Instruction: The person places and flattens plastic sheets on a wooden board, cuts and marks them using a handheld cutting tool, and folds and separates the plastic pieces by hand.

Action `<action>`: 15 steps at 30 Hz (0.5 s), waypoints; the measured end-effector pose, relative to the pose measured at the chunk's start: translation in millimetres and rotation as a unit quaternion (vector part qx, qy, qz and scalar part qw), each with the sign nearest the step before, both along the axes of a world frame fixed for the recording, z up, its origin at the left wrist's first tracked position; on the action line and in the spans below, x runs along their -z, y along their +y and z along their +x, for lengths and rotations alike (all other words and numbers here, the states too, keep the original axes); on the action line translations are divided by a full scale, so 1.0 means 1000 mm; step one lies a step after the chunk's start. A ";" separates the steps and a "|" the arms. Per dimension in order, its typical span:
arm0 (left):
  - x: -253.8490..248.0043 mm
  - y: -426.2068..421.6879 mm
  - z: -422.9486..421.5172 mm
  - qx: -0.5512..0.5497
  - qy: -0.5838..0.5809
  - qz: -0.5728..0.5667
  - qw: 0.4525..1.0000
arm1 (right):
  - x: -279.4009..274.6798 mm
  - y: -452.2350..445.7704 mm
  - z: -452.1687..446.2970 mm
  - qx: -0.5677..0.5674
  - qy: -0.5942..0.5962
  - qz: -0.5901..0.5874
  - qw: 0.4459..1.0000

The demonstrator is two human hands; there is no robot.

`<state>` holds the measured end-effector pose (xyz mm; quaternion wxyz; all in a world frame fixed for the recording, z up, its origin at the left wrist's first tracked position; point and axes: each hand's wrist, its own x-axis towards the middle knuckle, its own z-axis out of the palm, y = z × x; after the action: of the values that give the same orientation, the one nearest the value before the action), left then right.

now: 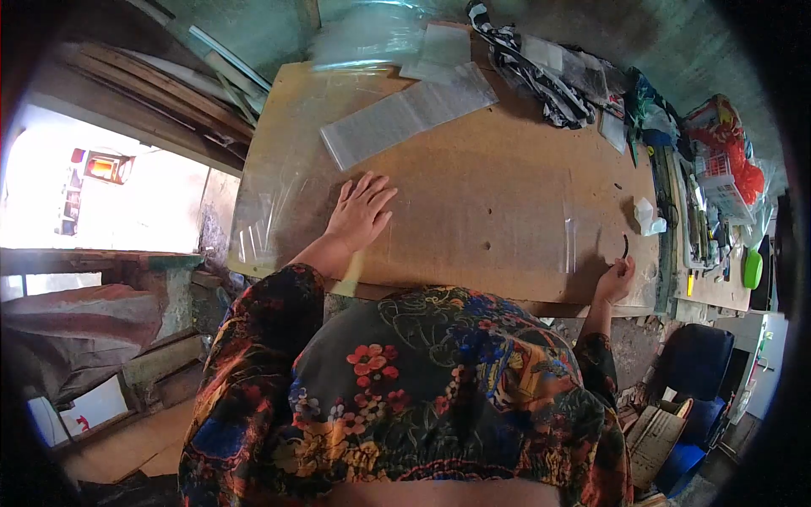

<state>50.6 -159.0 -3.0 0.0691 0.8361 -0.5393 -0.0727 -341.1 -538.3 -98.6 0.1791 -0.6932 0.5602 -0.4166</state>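
Note:
My left hand [361,213] lies flat with its fingers spread, pressing on the left part of a clear plastic sheet [524,198] on the wooden tabletop. At the table's front right, my right hand [617,282] is closed, its fingers pinched together. Just above those fingertips is a short dark curved piece [626,246]; I cannot tell whether the hand holds it. The sheet's right edge ends a little left of my right hand. Beyond my left hand lies a long strip of translucent plastic [410,117], set at a slant.
More clear plastic [367,38] is piled at the back edge. A black-and-white plastic bag [541,80] lies at the back right. Crumpled white paper [649,217] sits near the right edge, beside a tool rack [694,207] and a white basket [722,182]. Wooden boards [160,93] lean at left.

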 end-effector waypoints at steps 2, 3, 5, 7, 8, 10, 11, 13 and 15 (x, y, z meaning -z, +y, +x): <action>-0.002 -0.004 -0.002 -0.019 -0.013 -0.019 1.000 | 0.001 0.000 0.000 0.011 -0.008 0.016 1.000; -0.001 -0.005 -0.001 -0.018 -0.013 -0.019 1.000 | -0.002 0.002 0.002 0.022 -0.015 0.032 0.999; 0.001 -0.007 0.000 -0.020 -0.021 -0.008 1.000 | -0.010 0.007 0.006 0.034 0.001 0.039 0.999; 0.003 -0.007 0.001 -0.023 -0.017 -0.014 0.999 | -0.014 0.008 0.007 0.043 0.017 0.045 0.998; 0.004 -0.006 0.002 -0.026 -0.014 -0.020 0.999 | -0.013 0.008 0.006 0.033 0.013 0.036 0.999; -0.002 -0.007 0.001 -0.032 -0.007 -0.020 0.999 | -0.010 0.008 0.005 0.022 0.010 0.025 0.999; -0.004 -0.008 0.000 -0.038 0.000 -0.018 0.999 | -0.007 0.008 0.005 0.016 -0.010 0.009 1.000; -0.001 -0.006 0.001 -0.038 0.002 -0.018 0.999 | -0.013 0.012 0.011 0.008 -0.029 -0.009 0.999; 0.000 -0.005 0.002 -0.042 0.004 -0.017 0.999 | -0.017 0.024 0.027 -0.063 -0.057 -0.015 0.996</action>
<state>52.6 -163.8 -2.7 0.0890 0.8562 -0.5049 -0.0640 -313.7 -514.2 -81.1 0.2263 -0.7049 0.4980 -0.4516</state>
